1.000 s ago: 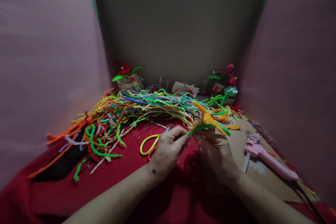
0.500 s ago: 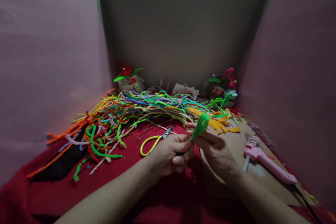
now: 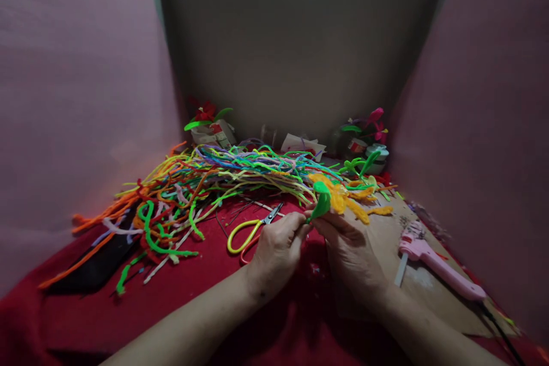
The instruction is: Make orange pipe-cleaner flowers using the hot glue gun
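Here's the left hand [image 3: 277, 249], fingers pinched tight on the narrow base of a green leaf [image 3: 322, 200]. And the right hand [image 3: 354, 251] comes up against it, fingers bent closed at that same base, the tips partly hidden. The leaf stands up between the two hands, above the surface. Right behind it, a yellow-orange flower [image 3: 343, 200]; whether the two are joined, I can't tell. Just beyond the left hand, scissors [image 3: 266, 221] lie on the red cloth [image 3: 180, 309]. Over to the right, a pink glue gun [image 3: 446, 269] rests on a brown board [image 3: 446, 314]. Farther back, a tangled heap of colourful pipe cleaners [image 3: 257, 166] stretches across!
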Demonstrator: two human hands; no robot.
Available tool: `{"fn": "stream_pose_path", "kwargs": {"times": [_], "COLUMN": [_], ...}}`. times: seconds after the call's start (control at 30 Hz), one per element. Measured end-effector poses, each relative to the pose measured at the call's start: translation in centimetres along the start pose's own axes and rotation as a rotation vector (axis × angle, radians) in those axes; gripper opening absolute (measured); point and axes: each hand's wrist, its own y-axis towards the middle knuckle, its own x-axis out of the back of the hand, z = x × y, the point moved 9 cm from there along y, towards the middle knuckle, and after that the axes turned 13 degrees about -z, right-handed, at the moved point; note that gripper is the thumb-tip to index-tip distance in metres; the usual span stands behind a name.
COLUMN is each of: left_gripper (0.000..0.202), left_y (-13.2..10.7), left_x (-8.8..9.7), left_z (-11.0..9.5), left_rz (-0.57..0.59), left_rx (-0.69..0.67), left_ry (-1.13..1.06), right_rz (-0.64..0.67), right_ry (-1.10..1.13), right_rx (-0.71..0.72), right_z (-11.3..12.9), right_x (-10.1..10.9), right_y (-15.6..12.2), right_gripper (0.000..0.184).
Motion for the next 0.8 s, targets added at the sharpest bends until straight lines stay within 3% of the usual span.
{"fn": "stream_pose_path", "kwargs": {"times": [0.13,0.27,0.4,0.53,0.6,0.67,0.8], "left_gripper": [0.021,0.021,0.023,0.031,0.033,0.031,0.015], "left_y": [0.1,-0.8,-2.1,-2.9,-2.5,-1.6,0.3], "left_x": [-0.8,-2.2,-3.2,-3.8,-3.6,-2.8,0.2], "left_z": [1.5,1.8,1.5,0.9,0.9,1.2,-0.1], "left_rz": [0.124,0.334,0.519,0.661,0.625,0.494,0.106], "left_rx": [0.298,0.569,0.712,0.744,0.706,0.579,0.116], "left_ry": [-0.254,-0.555,-0.760,-0.846,-0.786,-0.605,-0.155], "right_rz": [0.071,0.168,0.263,0.357,0.300,0.208,0.053], "right_ry": [0.054,0.021,0.080,0.213,0.251,0.272,0.232], "right_rx": [-0.022,-0.001,-0.076,-0.121,-0.142,-0.159,-0.145], "right_z": [0.4,1.4,1.5,1.8,1.6,1.2,0.6], "right_x": [-0.4,-0.7,-1.2,-2.3,-2.2,-1.8,-0.9], "right_y": [0.3,0.6,0.1,-0.7,-0.6,-0.4,-0.2], "right_gripper": [0.014,0.016,0.023,0.017,0.015,0.013,0.011]}}
